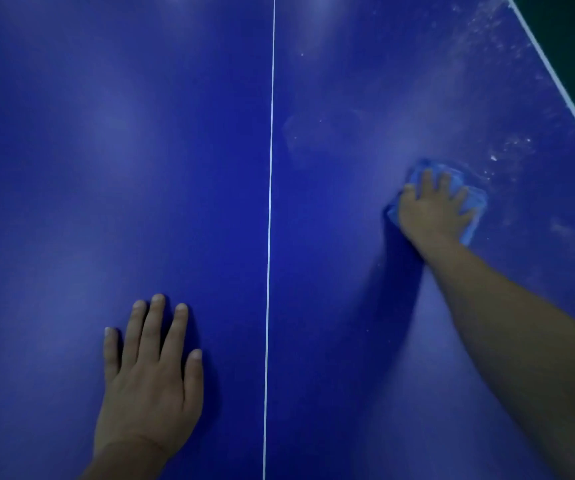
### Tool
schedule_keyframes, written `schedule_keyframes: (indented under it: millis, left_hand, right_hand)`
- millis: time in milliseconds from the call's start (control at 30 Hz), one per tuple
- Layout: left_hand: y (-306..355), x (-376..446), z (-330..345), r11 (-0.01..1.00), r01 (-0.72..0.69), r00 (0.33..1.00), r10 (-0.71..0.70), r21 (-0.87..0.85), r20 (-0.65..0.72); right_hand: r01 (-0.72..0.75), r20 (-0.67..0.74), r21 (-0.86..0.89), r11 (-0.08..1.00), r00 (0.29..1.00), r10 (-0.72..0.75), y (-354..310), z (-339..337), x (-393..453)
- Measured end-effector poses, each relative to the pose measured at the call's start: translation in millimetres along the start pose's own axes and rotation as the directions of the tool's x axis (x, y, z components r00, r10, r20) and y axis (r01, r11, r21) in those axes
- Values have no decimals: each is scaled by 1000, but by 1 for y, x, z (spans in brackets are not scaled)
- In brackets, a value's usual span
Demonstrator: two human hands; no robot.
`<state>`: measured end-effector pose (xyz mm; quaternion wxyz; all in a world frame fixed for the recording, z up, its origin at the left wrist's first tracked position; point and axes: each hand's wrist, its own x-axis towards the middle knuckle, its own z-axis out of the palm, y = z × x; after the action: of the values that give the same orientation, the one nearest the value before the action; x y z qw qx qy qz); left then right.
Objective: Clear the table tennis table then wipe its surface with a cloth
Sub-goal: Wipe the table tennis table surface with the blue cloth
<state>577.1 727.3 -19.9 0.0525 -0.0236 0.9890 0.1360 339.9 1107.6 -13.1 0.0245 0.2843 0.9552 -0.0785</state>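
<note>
Right hand (433, 211) is stretched far out, fingers spread and pressed flat on a light blue cloth (469, 199), bunched and crumpled, its folds peeking out past the fingertips and along the hand's right side. That cloth sits on the blue bench (106, 133), near its white-lined right edge (556, 77), among pale dusty smears. Left hand (151, 382) lies palm down, fingers straight, bare on the bench just left of the white centre line (269, 202).
</note>
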Motion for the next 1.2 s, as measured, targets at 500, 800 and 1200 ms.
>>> schedule_keyframes:
  millis: [500, 800, 1200]
  left_hand:
    - [4, 15, -15, 967, 81, 989, -109, -242, -103]
    - [29, 153, -26, 956, 94, 949, -171, -277, -266]
    - [29, 171, -7, 994, 93, 986, -101, -60, -133]
  right_hand:
    - [4, 31, -18, 1000, 1000, -3, 28, -5, -23]
    - [755, 127, -12, 655, 651, -748, -178, 51, -143]
    - [-9, -2, -122, 992, 1000, 9, -38, -8, 122]
